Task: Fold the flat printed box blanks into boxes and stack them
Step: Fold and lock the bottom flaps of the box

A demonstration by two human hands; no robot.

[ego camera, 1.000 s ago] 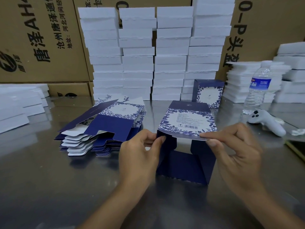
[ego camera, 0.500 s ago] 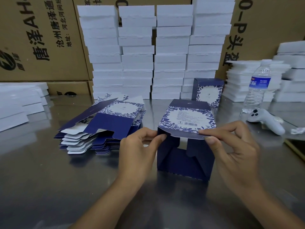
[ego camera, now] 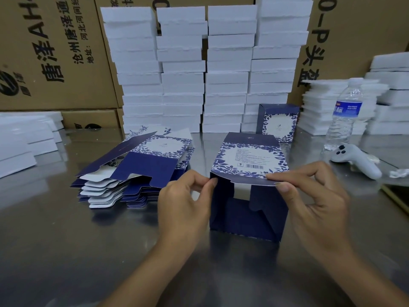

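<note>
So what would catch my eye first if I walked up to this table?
At the centre the left hand and right hand pinch the top edge of a half-folded blue flowered box. To its left lies a pile of flat blanks, and behind rises a wall of white slabs.

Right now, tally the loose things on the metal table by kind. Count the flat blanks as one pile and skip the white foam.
Blue boxes: 2 (held box, standing box)
Pile of flat blanks: 1
Water bottle: 1
Controller: 1
Total: 5
</note>
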